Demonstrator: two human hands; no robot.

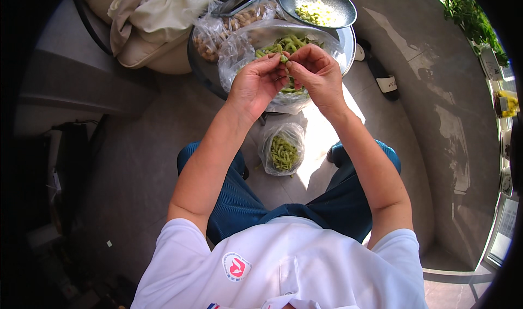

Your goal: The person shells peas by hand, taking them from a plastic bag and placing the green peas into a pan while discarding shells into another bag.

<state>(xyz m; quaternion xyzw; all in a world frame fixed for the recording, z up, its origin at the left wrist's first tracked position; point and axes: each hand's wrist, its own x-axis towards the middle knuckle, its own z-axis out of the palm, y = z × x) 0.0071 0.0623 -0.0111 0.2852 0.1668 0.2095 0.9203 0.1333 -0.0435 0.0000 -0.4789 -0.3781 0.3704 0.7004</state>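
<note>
Both hands meet above an open clear plastic bag of green bean pods on a round table. Between their fingertips is one green pod. My left hand pinches it from the left, palm turned up. My right hand holds its other side with thumb and forefinger. Behind them, at the table's far right, a dark speckled bowl contains shelled pale green beans. On the floor between the knees stands a plastic-lined container with green pods or empty hulls; which, I cannot tell.
A clear bag of brown, nut-like pieces lies at the table's left, with a phone-like dark device on top. Pale cloth covers a seat at upper left. Slide sandals lie on the floor to the right. Potted greenery lines the window.
</note>
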